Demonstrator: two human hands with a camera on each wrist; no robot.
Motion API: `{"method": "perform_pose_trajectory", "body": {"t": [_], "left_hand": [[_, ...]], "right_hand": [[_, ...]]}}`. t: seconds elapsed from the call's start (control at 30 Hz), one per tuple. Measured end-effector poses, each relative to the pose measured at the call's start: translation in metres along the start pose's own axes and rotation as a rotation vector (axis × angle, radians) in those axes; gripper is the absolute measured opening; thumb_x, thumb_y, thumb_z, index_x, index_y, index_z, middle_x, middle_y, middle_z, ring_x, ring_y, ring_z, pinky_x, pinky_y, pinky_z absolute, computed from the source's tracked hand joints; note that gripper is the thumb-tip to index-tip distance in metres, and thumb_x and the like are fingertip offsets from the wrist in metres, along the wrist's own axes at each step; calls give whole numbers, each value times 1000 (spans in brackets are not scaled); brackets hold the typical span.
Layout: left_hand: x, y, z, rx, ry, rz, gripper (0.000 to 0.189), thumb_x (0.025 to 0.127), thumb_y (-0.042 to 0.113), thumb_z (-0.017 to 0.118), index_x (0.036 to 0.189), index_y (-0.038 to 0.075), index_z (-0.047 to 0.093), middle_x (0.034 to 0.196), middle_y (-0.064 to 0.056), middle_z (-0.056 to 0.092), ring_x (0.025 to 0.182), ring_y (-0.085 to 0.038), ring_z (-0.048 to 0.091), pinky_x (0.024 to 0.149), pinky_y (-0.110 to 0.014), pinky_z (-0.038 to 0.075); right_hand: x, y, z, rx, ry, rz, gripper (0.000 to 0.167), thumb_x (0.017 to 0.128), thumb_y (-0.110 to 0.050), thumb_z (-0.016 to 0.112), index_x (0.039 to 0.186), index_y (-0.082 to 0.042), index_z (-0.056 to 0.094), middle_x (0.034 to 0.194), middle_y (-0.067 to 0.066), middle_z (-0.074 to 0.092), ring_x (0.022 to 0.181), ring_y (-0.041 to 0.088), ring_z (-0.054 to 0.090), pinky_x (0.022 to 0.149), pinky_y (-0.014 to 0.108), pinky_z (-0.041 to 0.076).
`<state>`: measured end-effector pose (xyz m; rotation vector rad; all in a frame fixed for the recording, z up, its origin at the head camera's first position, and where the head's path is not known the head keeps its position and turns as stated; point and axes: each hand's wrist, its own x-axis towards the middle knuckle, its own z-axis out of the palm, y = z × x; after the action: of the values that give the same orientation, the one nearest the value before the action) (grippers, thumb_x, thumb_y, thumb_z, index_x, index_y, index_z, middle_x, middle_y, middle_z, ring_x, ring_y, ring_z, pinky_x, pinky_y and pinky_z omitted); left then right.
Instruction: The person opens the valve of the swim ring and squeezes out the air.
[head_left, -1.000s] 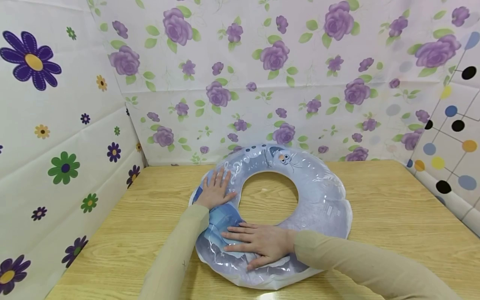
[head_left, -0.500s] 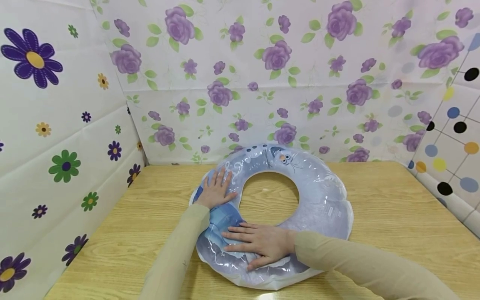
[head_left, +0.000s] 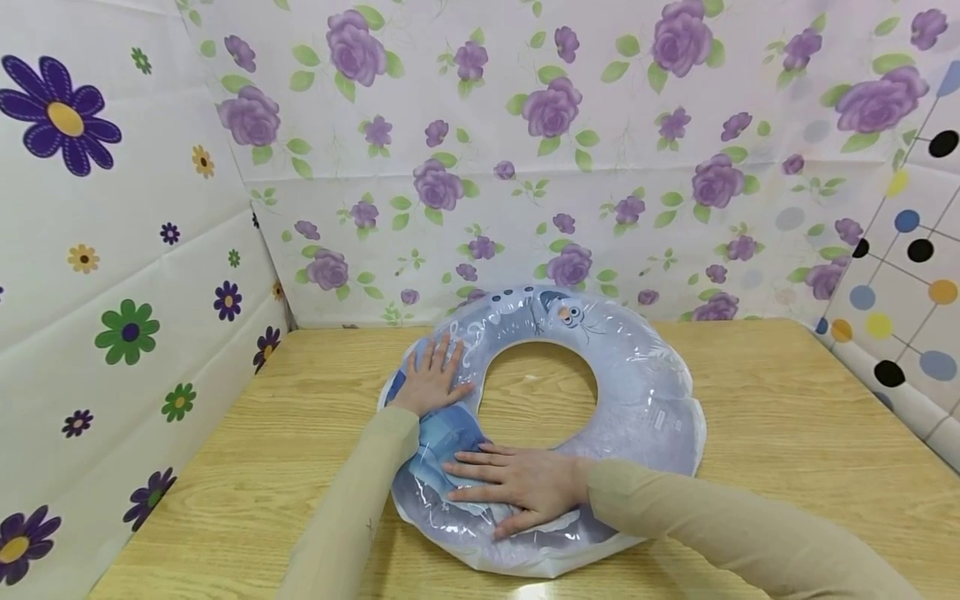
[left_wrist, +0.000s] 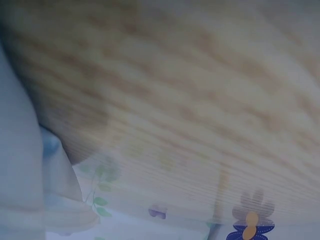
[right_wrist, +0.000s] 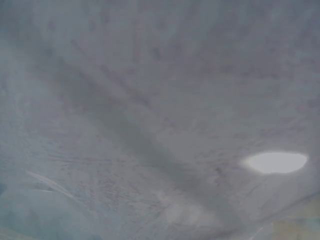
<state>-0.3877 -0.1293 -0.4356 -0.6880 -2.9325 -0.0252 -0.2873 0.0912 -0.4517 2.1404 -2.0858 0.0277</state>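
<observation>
An inflatable swim ring [head_left: 637,367] lies on the wooden table, pale blue and lilac, with a snowman printed on its far side. Its near-left part looks soft and creased. My left hand [head_left: 430,381] rests flat on the ring's left side with fingers spread. On the near part, my right hand [head_left: 525,483] lies palm down, fingers straight and pointing left. The left wrist view shows a blurred edge of the ring [left_wrist: 20,165] beside the wood grain. Only the ring's blurred surface [right_wrist: 150,100] fills most of the right wrist view.
The wooden table [head_left: 780,417] extends on both sides of the ring. A cloth wall with purple roses [head_left: 480,167] stands behind it. To the left is a daisy-patterned cloth [head_left: 150,275], and on the right a dotted one [head_left: 915,283].
</observation>
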Motion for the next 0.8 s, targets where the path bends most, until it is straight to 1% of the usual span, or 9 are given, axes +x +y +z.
{"method": "perform_pose_trajectory", "body": {"t": [0.33,0.4,0.5,0.57,0.63,0.7,0.73,0.8], "left_hand": [[0,2,0,1,-14,-6,80,91,57,34,146,10,0,148,-16,-7,131,-38,-3,97,-58,1],[1,1,0,12,-24,-11,79,91,57,32,146,11,-1,148,-16,-8,131,-37,-4,98,-58,0],[2,0,2,23,-23,-10,79,91,57,33,146,9,0,148,-16,-7,131,-37,-3,98,-58,1],[2,0,2,11,-22,-11,79,92,55,34,146,9,1,148,-16,-6,131,-37,-3,98,-57,0],[2,-1,3,-24,-1,-1,79,91,56,35,146,8,4,148,-17,-5,131,-38,-3,97,-58,-1],[1,-1,3,-53,9,7,80,90,58,33,146,9,3,148,-16,-6,131,-37,-5,97,-57,-3],[2,-3,7,-67,37,23,81,90,61,29,146,10,1,148,-15,-8,131,-37,-6,97,-58,-5],[2,-3,7,-79,45,29,83,88,64,26,146,12,-2,148,-14,-10,131,-36,-8,97,-57,-6]], "right_hand": [[1,0,0,-1,-6,-2,67,93,-57,19,147,-20,8,150,9,0,134,28,2,103,46,10],[1,0,0,0,-5,-3,67,93,-57,20,147,-20,8,150,9,0,134,28,2,102,46,10],[0,0,0,0,-5,-3,67,93,-57,20,147,-20,8,150,10,1,134,28,2,102,46,10],[1,0,0,-1,-4,-2,67,93,-57,20,147,-20,8,150,10,1,134,28,3,102,46,11],[1,0,0,4,-4,-2,67,93,-57,21,147,-20,8,150,9,1,134,28,3,102,46,11],[1,1,0,11,-2,-1,67,93,-56,23,147,-20,9,150,9,1,134,28,3,102,46,10],[1,1,0,14,-1,-1,67,93,-56,23,147,-20,9,150,9,1,134,28,3,102,46,10],[1,1,0,14,0,0,67,93,-56,23,147,-20,10,150,9,2,134,27,3,102,46,10]]}}
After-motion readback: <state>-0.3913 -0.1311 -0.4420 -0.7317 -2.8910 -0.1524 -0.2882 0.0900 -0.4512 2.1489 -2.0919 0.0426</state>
